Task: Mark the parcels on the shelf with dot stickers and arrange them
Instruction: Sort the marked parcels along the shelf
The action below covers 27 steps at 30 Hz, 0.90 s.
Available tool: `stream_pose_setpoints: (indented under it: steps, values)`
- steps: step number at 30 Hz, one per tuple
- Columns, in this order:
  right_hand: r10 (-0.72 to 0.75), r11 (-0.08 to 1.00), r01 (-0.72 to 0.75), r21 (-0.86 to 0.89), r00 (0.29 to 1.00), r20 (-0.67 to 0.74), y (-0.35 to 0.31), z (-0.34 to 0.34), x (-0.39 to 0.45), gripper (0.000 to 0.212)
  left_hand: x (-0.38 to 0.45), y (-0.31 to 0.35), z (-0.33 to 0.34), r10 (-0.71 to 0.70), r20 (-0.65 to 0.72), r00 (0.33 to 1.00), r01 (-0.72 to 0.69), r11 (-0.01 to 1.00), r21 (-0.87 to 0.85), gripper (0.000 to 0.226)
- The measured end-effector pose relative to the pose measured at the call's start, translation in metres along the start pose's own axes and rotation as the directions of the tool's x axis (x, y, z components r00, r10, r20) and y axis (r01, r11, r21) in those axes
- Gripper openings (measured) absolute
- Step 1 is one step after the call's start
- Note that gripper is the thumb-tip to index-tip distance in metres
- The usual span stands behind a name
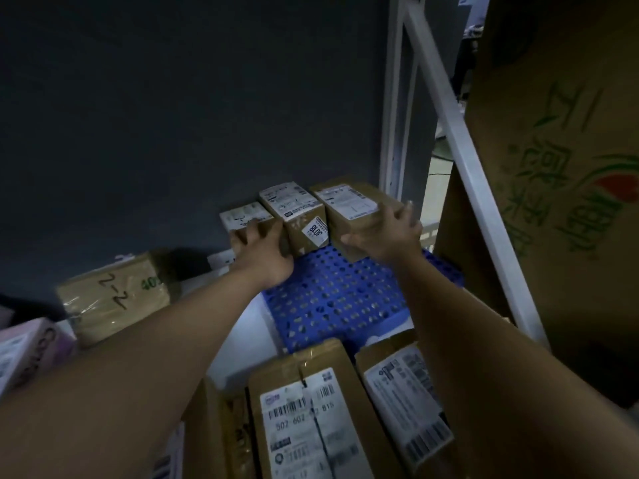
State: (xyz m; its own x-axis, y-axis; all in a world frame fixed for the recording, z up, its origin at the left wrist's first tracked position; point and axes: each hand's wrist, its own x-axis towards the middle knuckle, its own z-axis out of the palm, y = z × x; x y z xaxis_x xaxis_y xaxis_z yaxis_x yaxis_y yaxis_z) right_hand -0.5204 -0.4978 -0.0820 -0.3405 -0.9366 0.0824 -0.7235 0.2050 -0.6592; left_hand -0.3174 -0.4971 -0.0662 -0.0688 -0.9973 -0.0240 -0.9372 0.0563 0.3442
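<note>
Three small cardboard parcels stand in a row at the back of the blue perforated shelf mat [332, 292], against the dark wall. My left hand [264, 252] grips the left parcel [242, 216], fingers curled over its front and top. The middle parcel [294, 209] carries a white label and a small tag on its front face. My right hand [383, 233] holds the right parcel [349, 202], thumb at its lower front and fingers wrapped round its right side. No dot sticker is visible on these parcels.
Two larger labelled parcels [311, 416] [404, 406] lie at the near edge. A taped box marked 2-2 [114, 299] and a pink box [27, 350] sit on the left. A white shelf upright [463, 153] and a big printed carton [567, 174] stand to the right.
</note>
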Motion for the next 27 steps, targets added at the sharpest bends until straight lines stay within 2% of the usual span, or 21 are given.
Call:
stream_pose_setpoints:
  steps: [4, 7, 9, 13, 15, 18, 22, 25, 27]
  values:
    - [0.011, 0.999, -0.006, -0.048, 0.993, 0.121, -0.007, -0.003, 0.005, 0.104, 0.005, 0.002, -0.002, 0.029, 0.016, 0.999, -0.029, 0.999, 0.033, 0.070]
    - [-0.016, 1.000, 0.018, -0.024, 0.993, 0.114, -0.007, -0.011, -0.007, 0.103, -0.002, 0.009, -0.010, -0.002, 0.053, 0.999, 0.002, 1.000, 0.006, 0.070]
    - [-0.073, 0.997, 0.073, -0.002, 0.993, 0.093, -0.006, -0.018, -0.023, 0.093, -0.020, 0.018, -0.013, 0.010, 0.049, 0.999, -0.012, 0.999, 0.037, 0.072]
    - [-0.222, 0.973, 0.219, 0.069, 0.974, 0.047, 0.002, -0.047, -0.080, 0.068, -0.061, 0.034, -0.013, 0.135, 0.032, 0.990, -0.138, 0.982, 0.126, 0.076]
    - [-0.208, 0.977, 0.203, 0.066, 0.976, 0.069, 0.007, -0.068, -0.125, 0.065, -0.085, 0.034, -0.013, 0.163, 0.068, 0.984, -0.172, 0.972, 0.163, 0.071]
    - [-0.134, 0.991, 0.137, -0.006, 0.976, 0.171, 0.023, -0.097, -0.197, 0.078, -0.128, 0.037, -0.014, 0.149, 0.197, 0.969, -0.187, 0.964, 0.189, 0.062]
    - [-0.079, 0.996, 0.064, 0.062, 0.951, 0.300, 0.041, -0.098, -0.263, 0.105, -0.177, 0.039, -0.014, 0.106, 0.280, 0.954, -0.161, 0.970, 0.183, 0.057]
    - [-0.096, 0.995, 0.092, 0.028, 0.969, 0.227, 0.049, -0.083, -0.286, 0.119, -0.200, 0.037, -0.014, 0.105, 0.307, 0.946, -0.157, 0.976, 0.149, 0.048]
    - [-0.054, 0.998, 0.050, 0.037, 0.990, 0.131, 0.049, -0.084, -0.287, 0.111, -0.207, 0.037, -0.017, 0.122, 0.273, 0.954, -0.157, 0.982, 0.109, 0.035]
